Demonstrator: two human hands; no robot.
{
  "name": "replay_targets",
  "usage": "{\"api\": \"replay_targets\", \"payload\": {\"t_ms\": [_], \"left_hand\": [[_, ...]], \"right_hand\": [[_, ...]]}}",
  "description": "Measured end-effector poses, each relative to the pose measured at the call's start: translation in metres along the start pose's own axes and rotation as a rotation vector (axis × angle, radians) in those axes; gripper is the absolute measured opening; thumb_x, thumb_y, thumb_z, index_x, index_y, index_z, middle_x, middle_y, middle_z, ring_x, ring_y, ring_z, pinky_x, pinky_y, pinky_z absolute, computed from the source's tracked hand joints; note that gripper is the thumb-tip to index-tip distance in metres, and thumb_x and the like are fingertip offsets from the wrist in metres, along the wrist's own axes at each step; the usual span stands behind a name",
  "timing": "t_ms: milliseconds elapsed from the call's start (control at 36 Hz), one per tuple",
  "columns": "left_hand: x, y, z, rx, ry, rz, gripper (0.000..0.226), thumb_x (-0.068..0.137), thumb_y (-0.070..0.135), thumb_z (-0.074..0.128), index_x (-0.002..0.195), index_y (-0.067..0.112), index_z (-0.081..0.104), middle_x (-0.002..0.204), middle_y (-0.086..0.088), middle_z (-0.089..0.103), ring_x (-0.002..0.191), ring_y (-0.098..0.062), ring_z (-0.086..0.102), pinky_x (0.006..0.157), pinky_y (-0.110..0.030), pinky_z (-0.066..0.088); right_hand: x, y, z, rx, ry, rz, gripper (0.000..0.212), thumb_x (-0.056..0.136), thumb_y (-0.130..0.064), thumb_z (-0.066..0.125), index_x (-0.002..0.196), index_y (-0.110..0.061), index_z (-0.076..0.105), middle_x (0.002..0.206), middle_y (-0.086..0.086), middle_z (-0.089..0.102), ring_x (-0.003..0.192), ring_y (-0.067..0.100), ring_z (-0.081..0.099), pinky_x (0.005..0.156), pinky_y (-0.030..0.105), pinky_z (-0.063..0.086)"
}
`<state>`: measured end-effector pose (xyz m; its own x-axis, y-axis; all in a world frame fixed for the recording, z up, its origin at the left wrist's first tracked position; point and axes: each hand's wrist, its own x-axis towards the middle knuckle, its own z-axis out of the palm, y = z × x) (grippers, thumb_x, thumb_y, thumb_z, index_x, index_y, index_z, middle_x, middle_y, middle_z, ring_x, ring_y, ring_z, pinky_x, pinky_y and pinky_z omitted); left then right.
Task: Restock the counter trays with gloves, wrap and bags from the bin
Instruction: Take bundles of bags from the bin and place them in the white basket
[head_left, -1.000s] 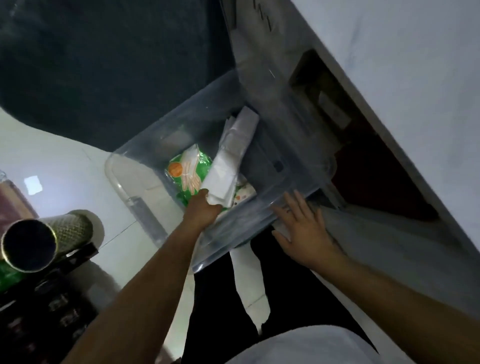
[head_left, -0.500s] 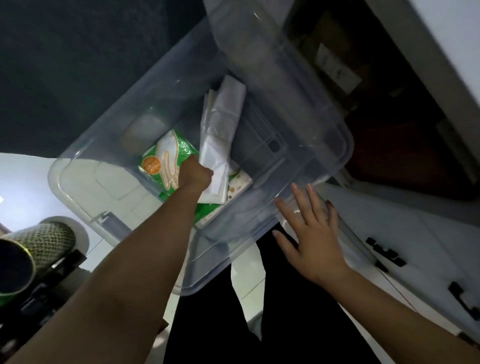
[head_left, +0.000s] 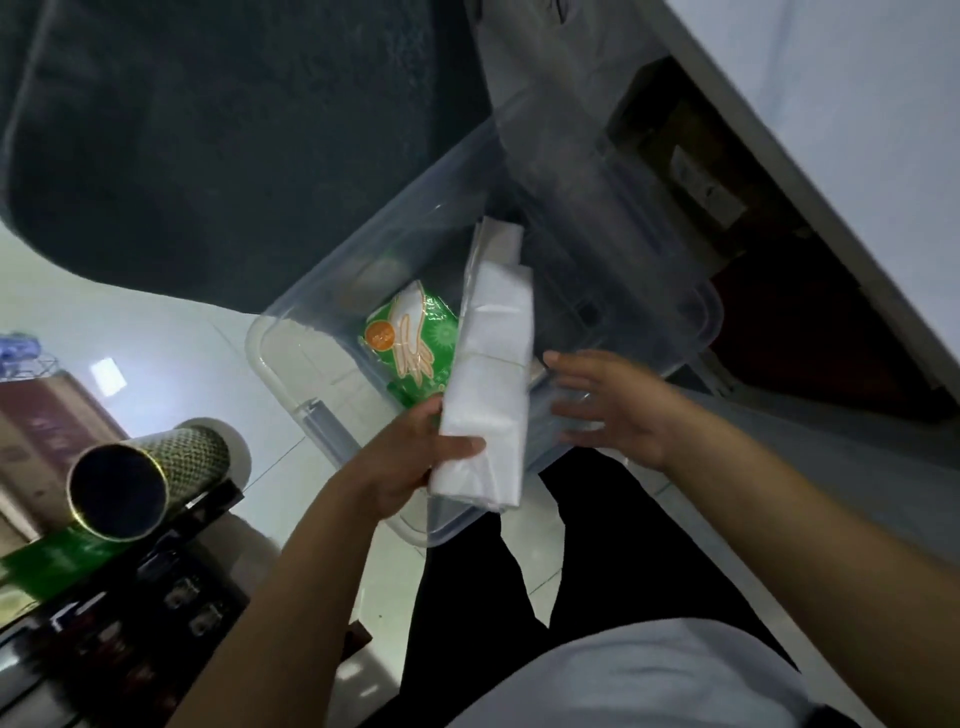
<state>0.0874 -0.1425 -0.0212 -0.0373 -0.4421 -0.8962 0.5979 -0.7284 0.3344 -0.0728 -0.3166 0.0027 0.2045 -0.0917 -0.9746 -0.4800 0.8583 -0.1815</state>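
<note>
A clear plastic bin (head_left: 291, 358) stands on the floor in front of me. My left hand (head_left: 405, 462) is shut on the lower end of a white stack of folded plastic bags (head_left: 493, 364), held up above the bin's near rim. A green pack of gloves (head_left: 410, 343) lies flat on the bin's bottom, left of the bags. My right hand (head_left: 618, 405) hovers with fingers spread just right of the bags, over the bin's near edge, holding nothing.
A metallic tube with a mesh pattern (head_left: 140, 478) lies at the left on a dark shelf with a green box (head_left: 57, 566). A dark mat (head_left: 234, 130) covers the floor behind the bin. A white counter edge (head_left: 810, 171) runs along the right, with an open dark cabinet (head_left: 789, 322) below.
My left hand has lifted the stack of bags up and toward me, out of the bin. My right hand has moved from the bin's outer edge up beside the bags.
</note>
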Motion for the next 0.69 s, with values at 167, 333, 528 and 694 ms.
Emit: {"api": "replay_targets", "payload": {"t_ms": [167,333,528,694], "left_hand": [[-0.055,-0.022,0.022,-0.034,-0.052,0.081,0.06,0.075,0.001,0.08,0.127,0.025,0.062,0.119,-0.005,0.073,0.108,-0.021,0.07,0.078,-0.028,0.057],[-0.05,-0.028,0.031,0.043,-0.101,0.011,0.038,0.077,0.002,0.079,0.109,0.023,0.074,0.109,-0.001,0.076,0.098,-0.014,0.072,0.075,-0.023,0.056],[0.016,-0.01,-0.009,0.13,0.349,0.124,0.021,0.085,0.021,0.074,0.106,0.022,0.074,0.103,-0.003,0.074,0.091,-0.016,0.069,0.073,-0.023,0.054],[0.11,0.008,-0.031,0.456,0.613,0.129,0.039,0.083,0.021,0.074,0.12,0.013,0.066,0.126,-0.009,0.064,0.097,-0.02,0.065,0.077,-0.024,0.053]], "right_hand": [[-0.007,-0.003,0.009,0.04,-0.203,0.049,0.021,0.087,-0.02,0.067,0.107,-0.018,0.065,0.099,0.003,0.069,0.083,0.019,0.066,0.067,0.036,0.058],[-0.01,0.005,0.0,-0.127,-0.091,-0.096,0.024,0.084,-0.005,0.069,0.105,-0.017,0.07,0.096,0.005,0.076,0.075,0.019,0.072,0.054,0.03,0.056],[-0.013,0.02,-0.012,-0.061,0.094,-0.209,0.023,0.082,0.005,0.066,0.096,-0.013,0.07,0.084,0.001,0.076,0.061,0.013,0.072,0.045,0.025,0.052],[-0.012,0.038,-0.023,-0.062,0.253,-0.322,0.024,0.083,0.007,0.066,0.097,-0.012,0.07,0.085,0.002,0.074,0.066,0.012,0.072,0.052,0.028,0.057]]}}
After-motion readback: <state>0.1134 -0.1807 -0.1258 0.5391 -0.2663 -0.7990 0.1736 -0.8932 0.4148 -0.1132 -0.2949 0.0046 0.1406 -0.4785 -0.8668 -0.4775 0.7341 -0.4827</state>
